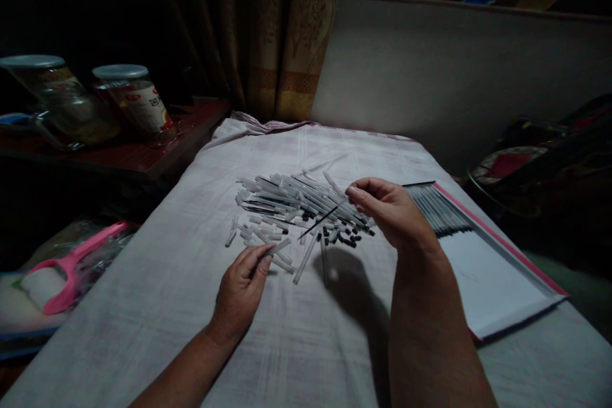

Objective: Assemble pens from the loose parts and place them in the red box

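The right hand's (396, 210) grip pinched a slim, dark, rod-like pen refill (318, 222), which slanted down above a heap of translucent plastic pen parts (287, 191) on the pale checked cloth (182, 293). The left hand's (243, 282) grip pinched a short, frosted plastic tube (282, 245) at the heap's near side. Small black plugs (351, 241) lay nearby; a white, pink-edged shallow box (497, 287) held a row of pens (438, 209).

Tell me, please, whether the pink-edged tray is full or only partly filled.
Partly filled: a row of pens lies at the far end of the tray, while its white bottom shows nearer.
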Motion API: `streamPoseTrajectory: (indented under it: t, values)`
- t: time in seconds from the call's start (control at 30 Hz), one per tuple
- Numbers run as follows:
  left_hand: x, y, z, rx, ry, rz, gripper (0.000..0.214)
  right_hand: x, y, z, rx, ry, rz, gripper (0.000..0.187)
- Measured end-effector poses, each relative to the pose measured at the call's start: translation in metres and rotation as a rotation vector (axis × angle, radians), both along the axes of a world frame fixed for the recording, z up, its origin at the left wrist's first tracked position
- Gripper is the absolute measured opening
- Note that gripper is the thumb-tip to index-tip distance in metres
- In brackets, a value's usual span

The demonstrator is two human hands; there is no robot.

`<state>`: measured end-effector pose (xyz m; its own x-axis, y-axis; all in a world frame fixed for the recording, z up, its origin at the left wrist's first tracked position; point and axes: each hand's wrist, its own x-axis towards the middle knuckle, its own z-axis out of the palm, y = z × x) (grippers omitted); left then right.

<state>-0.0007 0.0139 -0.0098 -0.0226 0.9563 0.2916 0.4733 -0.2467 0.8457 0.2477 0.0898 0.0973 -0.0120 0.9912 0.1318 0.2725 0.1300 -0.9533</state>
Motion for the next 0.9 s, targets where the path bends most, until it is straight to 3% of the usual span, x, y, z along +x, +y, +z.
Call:
streamPoseTrajectory:
  t: [0.9]
  values:
    - [-0.001, 0.001, -0.001, -0.011, -0.047, 0.022, 0.026, -0.02, 0.003, -0.005, -0.02, 0.013, 0.102, 0.033]
